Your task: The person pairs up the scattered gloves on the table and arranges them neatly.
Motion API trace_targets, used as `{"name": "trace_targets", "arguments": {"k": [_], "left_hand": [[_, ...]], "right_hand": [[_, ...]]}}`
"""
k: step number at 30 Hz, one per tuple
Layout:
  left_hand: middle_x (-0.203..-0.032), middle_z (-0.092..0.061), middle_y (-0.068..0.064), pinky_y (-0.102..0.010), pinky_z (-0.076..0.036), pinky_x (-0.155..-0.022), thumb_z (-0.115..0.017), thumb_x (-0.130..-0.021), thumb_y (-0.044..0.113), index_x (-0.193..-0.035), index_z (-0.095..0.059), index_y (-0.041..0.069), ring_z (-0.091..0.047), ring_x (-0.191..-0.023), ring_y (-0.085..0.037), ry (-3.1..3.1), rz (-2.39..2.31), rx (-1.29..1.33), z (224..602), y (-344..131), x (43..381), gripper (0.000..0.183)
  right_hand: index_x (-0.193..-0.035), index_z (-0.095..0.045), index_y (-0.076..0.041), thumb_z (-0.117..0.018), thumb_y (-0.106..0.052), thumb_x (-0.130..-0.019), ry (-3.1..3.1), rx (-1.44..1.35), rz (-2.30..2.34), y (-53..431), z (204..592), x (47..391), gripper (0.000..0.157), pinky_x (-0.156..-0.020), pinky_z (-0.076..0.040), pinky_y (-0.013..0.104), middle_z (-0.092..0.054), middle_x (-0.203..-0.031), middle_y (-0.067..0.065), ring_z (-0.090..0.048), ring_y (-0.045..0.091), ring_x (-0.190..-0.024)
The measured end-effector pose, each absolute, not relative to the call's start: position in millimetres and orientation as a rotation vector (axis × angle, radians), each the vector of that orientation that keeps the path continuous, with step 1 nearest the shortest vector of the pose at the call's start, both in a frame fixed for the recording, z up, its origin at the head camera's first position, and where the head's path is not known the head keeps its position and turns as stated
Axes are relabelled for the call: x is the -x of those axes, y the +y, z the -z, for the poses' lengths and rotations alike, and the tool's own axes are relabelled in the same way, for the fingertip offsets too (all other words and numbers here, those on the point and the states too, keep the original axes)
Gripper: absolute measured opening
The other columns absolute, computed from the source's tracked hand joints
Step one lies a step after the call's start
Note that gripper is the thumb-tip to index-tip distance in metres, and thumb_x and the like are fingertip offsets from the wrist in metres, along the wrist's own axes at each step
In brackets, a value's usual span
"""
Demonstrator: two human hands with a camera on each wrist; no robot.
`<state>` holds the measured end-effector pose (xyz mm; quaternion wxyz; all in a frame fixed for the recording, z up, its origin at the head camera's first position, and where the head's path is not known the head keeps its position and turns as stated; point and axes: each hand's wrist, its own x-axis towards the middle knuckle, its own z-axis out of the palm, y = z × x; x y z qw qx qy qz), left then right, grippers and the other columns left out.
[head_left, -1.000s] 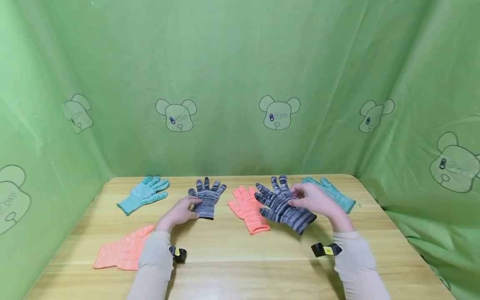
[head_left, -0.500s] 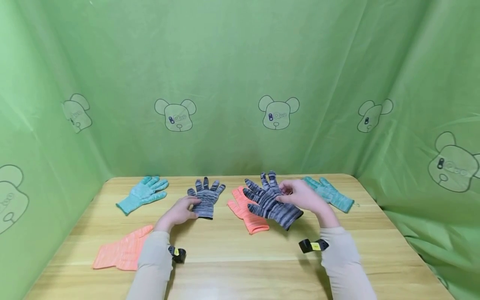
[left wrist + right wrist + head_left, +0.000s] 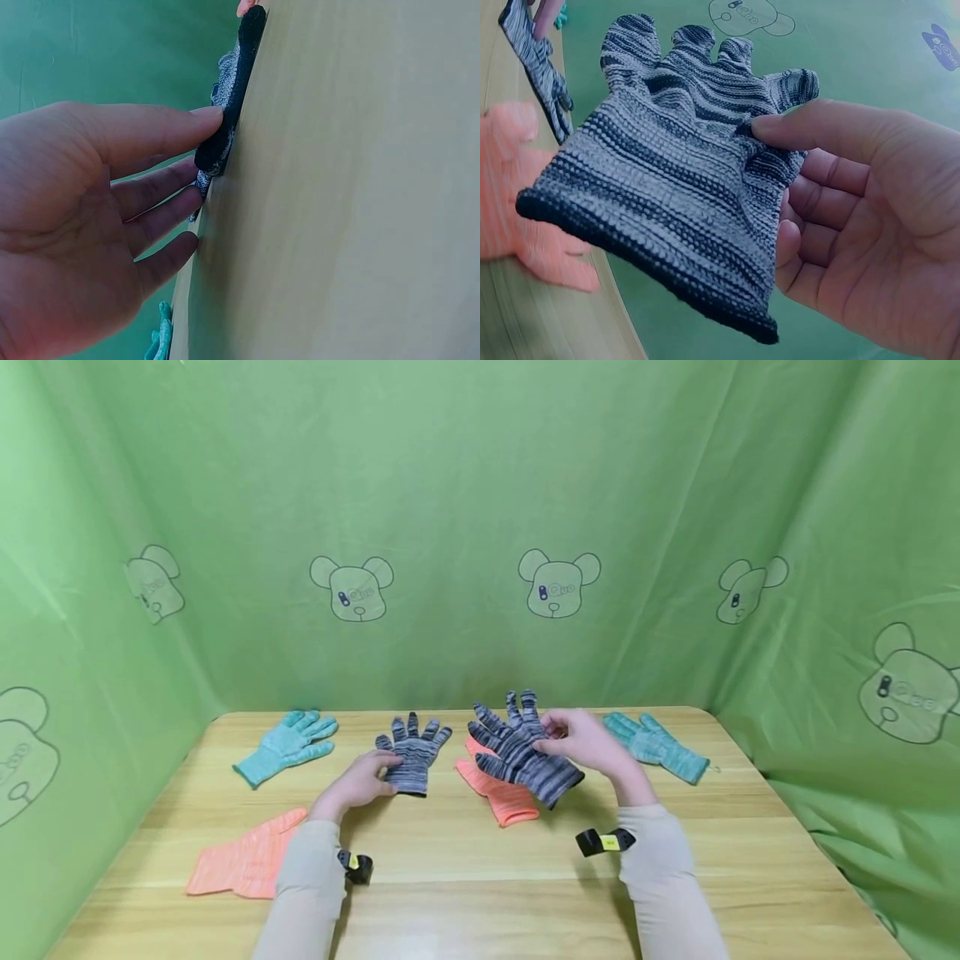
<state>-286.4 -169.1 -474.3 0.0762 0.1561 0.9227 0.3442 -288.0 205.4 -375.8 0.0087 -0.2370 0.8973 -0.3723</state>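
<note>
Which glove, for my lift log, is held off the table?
The grey-striped glove in the right hand. The other grey-striped glove, touched by the left hand, lies on the table, as do both orange gloves and both teal gloves.

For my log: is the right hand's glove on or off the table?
Off: the right hand pinches the striped glove, raised above the table.

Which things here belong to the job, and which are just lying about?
Likely in the job:
raised gray striped glove, pinched by the right hand
flat gray striped glove, touched by the left hand

Seemingly lying about, no hand on them:
left teal glove
right teal glove
left orange glove
middle orange glove, partly hidden by the raised one
</note>
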Motion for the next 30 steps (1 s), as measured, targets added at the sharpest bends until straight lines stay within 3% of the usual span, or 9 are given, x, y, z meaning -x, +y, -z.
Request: {"name": "trace_targets", "arguments": {"k": [13, 21, 30], "left_hand": [[-0.147, -0.041, -0.029, -0.063, -0.025, -0.114, -0.069, -0.084, 0.008, -0.135, -0.055, 0.001, -0.032, -0.137, -0.051, 2.772, -1.057, -0.533, 472, -171, 283, 0.054], [-0.15, -0.038, -0.026, -0.06, -0.022, -0.118, -0.067, -0.085, 0.005, -0.137, -0.052, 0.0, -0.03, -0.141, -0.047, 2.748, -1.07, -0.475, 475, -170, 287, 0.054], [-0.145, -0.046, -0.025, -0.058, -0.026, -0.117, -0.067, -0.085, 0.003, -0.137, -0.051, -0.002, -0.036, -0.139, -0.045, 2.718, -1.142, -0.468, 473, -171, 287, 0.054]], "right_hand": [[-0.082, -0.056, -0.005, -0.074, -0.012, -0.083, 2.739, 0.763, 1.269, 179, 381, 297, 0.019, -0.069, -0.048, 0.025, -0.058, -0.081, 0.004, -0.052, 0.016, -0.076], [-0.082, -0.058, -0.005, -0.073, -0.01, -0.082, 2.714, 0.794, 1.302, 164, 383, 301, 0.016, -0.071, -0.049, 0.026, -0.06, -0.082, 0.004, -0.054, 0.015, -0.077], [-0.081, -0.057, -0.005, -0.073, -0.01, -0.083, 2.677, 0.776, 1.355, 148, 385, 305, 0.017, -0.071, -0.049, 0.027, -0.058, -0.081, 0.003, -0.053, 0.015, -0.078]]}}
